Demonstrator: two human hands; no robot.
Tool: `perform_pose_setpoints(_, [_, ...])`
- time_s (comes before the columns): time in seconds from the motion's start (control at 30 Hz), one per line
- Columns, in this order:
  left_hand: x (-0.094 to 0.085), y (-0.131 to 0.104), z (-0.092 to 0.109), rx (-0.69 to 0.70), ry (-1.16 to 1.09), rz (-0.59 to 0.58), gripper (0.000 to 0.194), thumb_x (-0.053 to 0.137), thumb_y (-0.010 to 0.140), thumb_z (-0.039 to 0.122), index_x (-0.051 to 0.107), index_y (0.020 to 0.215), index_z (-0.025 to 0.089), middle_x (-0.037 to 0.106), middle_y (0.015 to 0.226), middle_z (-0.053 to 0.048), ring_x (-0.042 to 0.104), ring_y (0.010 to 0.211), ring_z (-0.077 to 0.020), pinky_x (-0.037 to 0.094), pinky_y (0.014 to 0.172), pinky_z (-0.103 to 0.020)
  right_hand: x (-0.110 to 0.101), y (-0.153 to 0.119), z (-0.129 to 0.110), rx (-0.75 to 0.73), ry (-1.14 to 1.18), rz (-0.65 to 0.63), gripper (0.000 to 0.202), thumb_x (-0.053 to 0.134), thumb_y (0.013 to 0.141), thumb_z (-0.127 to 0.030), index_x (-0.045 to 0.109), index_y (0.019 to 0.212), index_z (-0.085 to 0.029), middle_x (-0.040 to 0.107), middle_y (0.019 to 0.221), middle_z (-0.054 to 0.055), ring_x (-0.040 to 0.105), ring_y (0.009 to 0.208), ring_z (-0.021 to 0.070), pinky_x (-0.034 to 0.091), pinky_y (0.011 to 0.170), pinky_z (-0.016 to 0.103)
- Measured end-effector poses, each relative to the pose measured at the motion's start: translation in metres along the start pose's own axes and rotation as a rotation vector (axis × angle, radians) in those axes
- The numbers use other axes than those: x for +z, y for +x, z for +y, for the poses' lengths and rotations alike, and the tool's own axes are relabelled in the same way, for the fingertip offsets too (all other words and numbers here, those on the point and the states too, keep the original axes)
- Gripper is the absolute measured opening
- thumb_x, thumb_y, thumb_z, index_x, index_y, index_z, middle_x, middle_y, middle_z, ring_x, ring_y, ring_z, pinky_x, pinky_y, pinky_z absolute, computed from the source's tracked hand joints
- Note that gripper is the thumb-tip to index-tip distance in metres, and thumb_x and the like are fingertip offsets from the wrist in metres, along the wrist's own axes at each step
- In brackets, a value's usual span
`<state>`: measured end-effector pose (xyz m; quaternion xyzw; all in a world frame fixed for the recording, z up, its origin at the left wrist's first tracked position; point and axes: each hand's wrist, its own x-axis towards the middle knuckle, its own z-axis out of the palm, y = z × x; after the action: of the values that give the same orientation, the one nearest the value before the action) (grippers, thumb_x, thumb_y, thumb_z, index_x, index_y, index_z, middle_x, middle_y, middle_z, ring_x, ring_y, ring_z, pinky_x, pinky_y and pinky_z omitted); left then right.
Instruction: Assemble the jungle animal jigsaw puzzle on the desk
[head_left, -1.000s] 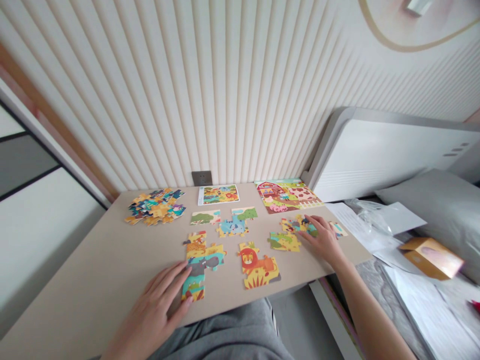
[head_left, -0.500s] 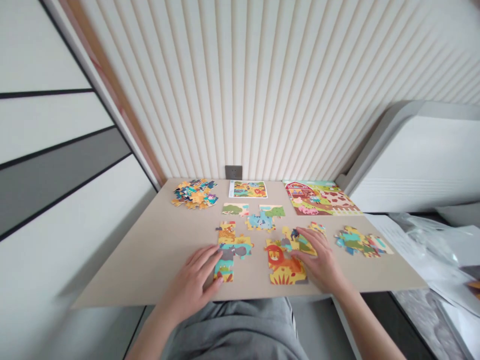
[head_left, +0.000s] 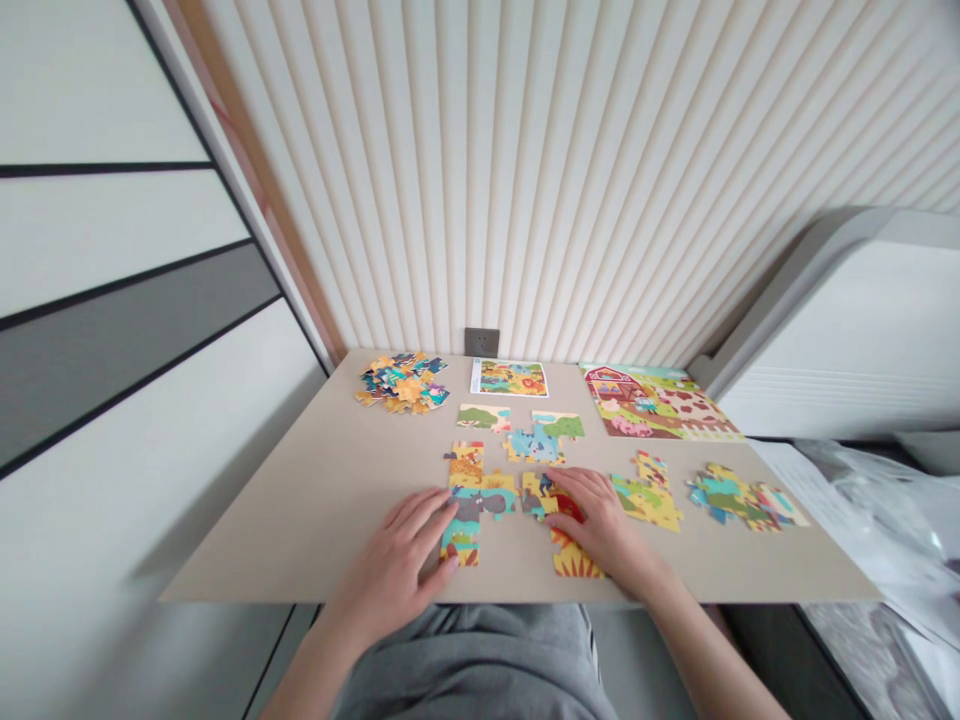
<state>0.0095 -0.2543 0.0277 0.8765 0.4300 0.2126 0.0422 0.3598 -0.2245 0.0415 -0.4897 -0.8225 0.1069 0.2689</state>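
My left hand [head_left: 401, 555] lies with fingers stretched out along the left side of a joined puzzle section [head_left: 491, 500] showing a hippo. Its fingertips and thumb touch that section's edge. My right hand [head_left: 600, 520] has its thumb and fingers closed on a puzzle piece [head_left: 534, 497] with a dark blue and grey picture. That piece sits just right of the hippo section, and whether the two touch I cannot tell. Beneath my right hand, the lion section [head_left: 574, 560] is partly covered. A yellow-green section [head_left: 649, 503] lies to the right of this hand.
Behind are a tree piece [head_left: 484, 418], an elephant section [head_left: 534, 445] and a small picture card [head_left: 510, 378]. A heap of loose pieces [head_left: 403, 383] lies back left. Farther right are a farm picture [head_left: 660, 402] and more pieces [head_left: 739, 495]. The table's front edge [head_left: 517, 601] is near.
My right hand has moved left with the puzzle piece, from above the lion section to its left, beside the hippo section. My left hand stays in place. The view has shifted slightly.
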Motion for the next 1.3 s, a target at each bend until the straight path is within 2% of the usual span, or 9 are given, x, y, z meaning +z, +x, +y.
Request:
perform_pose_setpoints(0.33, [-0.002, 0.000, 0.001, -0.031, -0.016, -0.028, 0.054, 0.057, 0.098, 0.033, 0.052, 0.150, 0.021, 0.052, 0.154, -0.011, 0.045, 0.144, -0.0305, 0.045, 0.119, -0.049, 0.001, 0.014, 0.003, 0.022, -0.005, -0.084, 0.054, 0.073, 0.092, -0.039, 0.060, 0.143, -0.031, 0.068, 0.137, 0.008, 0.058, 0.131, 0.0295, 0.046, 0.112, 0.053])
perform_pose_setpoints(0.53, [-0.002, 0.000, 0.001, -0.038, -0.020, -0.034, 0.054, 0.058, 0.098, 0.032, 0.051, 0.151, 0.021, 0.051, 0.155, -0.011, 0.044, 0.145, -0.0303, 0.044, 0.120, -0.048, -0.003, 0.017, -0.002, -0.047, -0.073, -0.136, 0.052, 0.070, 0.095, -0.039, 0.058, 0.145, -0.035, 0.063, 0.145, 0.007, 0.054, 0.137, 0.0294, 0.039, 0.117, 0.055])
perform_pose_setpoints(0.63, [-0.002, 0.000, 0.001, -0.036, -0.014, -0.038, 0.054, 0.057, 0.099, 0.033, 0.051, 0.151, 0.020, 0.051, 0.155, -0.012, 0.044, 0.145, -0.0301, 0.044, 0.120, -0.047, 0.001, 0.020, -0.007, -0.083, -0.069, -0.154, 0.049, 0.069, 0.096, -0.039, 0.060, 0.143, -0.032, 0.062, 0.146, 0.009, 0.054, 0.137, 0.0295, 0.038, 0.118, 0.056])
perform_pose_setpoints(0.87, [-0.003, 0.001, 0.002, -0.030, -0.034, 0.002, 0.055, 0.060, 0.096, 0.031, 0.053, 0.149, 0.021, 0.054, 0.152, -0.011, 0.049, 0.142, -0.0306, 0.046, 0.118, -0.049, 0.016, 0.023, -0.017, -0.086, -0.065, -0.095, 0.043, 0.069, 0.096, -0.034, 0.064, 0.138, -0.030, 0.066, 0.138, 0.010, 0.060, 0.129, 0.0288, 0.046, 0.111, 0.052])
perform_pose_setpoints(1.3, [-0.001, 0.000, 0.002, -0.036, -0.030, 0.008, 0.054, 0.060, 0.096, 0.033, 0.054, 0.148, 0.020, 0.055, 0.151, -0.012, 0.050, 0.141, -0.0305, 0.046, 0.118, -0.047, 0.011, 0.025, -0.020, -0.017, -0.076, -0.123, 0.050, 0.078, 0.089, -0.042, 0.065, 0.136, -0.029, 0.070, 0.135, 0.008, 0.061, 0.127, 0.0297, 0.045, 0.108, 0.049])
